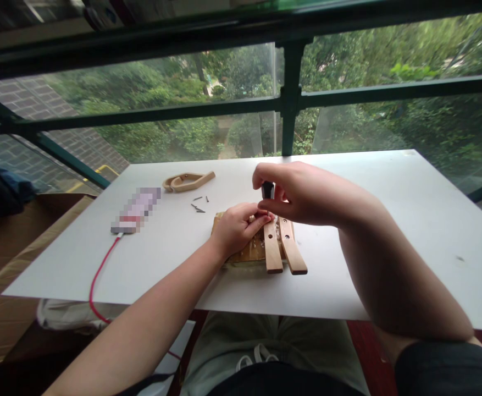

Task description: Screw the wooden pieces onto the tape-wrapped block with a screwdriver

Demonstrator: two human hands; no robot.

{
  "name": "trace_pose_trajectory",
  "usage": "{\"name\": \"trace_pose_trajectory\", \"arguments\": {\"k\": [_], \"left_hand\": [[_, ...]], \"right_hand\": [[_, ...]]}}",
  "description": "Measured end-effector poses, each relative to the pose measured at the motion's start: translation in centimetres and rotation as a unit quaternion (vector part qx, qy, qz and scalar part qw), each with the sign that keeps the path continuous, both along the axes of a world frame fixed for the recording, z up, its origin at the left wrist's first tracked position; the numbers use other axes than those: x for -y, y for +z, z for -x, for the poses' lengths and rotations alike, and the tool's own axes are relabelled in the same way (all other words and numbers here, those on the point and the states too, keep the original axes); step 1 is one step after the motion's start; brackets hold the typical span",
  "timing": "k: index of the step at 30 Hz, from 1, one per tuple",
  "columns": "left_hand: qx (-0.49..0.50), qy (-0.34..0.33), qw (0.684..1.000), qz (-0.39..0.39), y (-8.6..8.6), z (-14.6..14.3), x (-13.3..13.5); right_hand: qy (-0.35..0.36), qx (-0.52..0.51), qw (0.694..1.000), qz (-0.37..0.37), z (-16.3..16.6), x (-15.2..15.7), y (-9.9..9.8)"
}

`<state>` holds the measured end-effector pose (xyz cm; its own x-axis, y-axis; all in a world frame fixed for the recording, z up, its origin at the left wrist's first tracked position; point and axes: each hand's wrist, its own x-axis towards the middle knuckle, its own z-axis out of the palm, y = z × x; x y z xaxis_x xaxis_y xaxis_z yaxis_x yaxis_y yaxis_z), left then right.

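My right hand [294, 192] is closed round the dark handle of a screwdriver [267, 191], held upright over the wooden pieces. Just below it, my left hand [236, 225] presses down on a flat wooden assembly [251, 250], its fingers pinched near the tool's tip. Two light wooden slats [282, 250] with holes stick out from under the hands toward me. What the left fingers pinch is too small to name.
A white table [389, 220] carries a curved wooden part [187, 181] at the back, a few loose screws [198, 206] beside it, and a blurred device [136, 212] with a red cable [100, 275]. Cardboard boxes stand at the left. A glass railing lies beyond.
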<state>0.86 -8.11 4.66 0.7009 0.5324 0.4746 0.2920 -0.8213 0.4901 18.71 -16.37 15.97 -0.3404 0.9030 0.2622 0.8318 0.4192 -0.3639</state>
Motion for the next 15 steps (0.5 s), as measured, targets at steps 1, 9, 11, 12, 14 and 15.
{"name": "trace_pose_trajectory", "arguments": {"k": [1, 9, 11, 12, 14, 15], "left_hand": [[-0.002, -0.001, 1.0, 0.0, 0.03, 0.0, 0.01], [0.003, -0.011, 1.0, 0.007, 0.07, -0.08, 0.08], [-0.001, -0.02, 1.0, 0.016, 0.06, -0.09, 0.06], [-0.005, -0.024, 0.999, 0.022, 0.07, -0.09, 0.05], [-0.013, -0.03, 0.999, 0.033, 0.09, -0.07, 0.04], [-0.014, -0.031, 0.999, 0.036, 0.09, -0.06, 0.03]], "right_hand": [[0.021, -0.008, 1.0, 0.001, -0.09, 0.08, 0.04], [0.044, -0.004, 0.999, 0.029, -0.78, 0.38, 0.54], [0.023, 0.002, 1.0, 0.017, -0.72, 0.31, 0.61], [0.015, 0.007, 1.0, 0.01, -0.68, 0.26, 0.62], [0.001, 0.018, 1.0, 0.0, -0.6, 0.14, 0.62], [-0.005, 0.024, 1.0, -0.004, -0.55, 0.08, 0.6]]}}
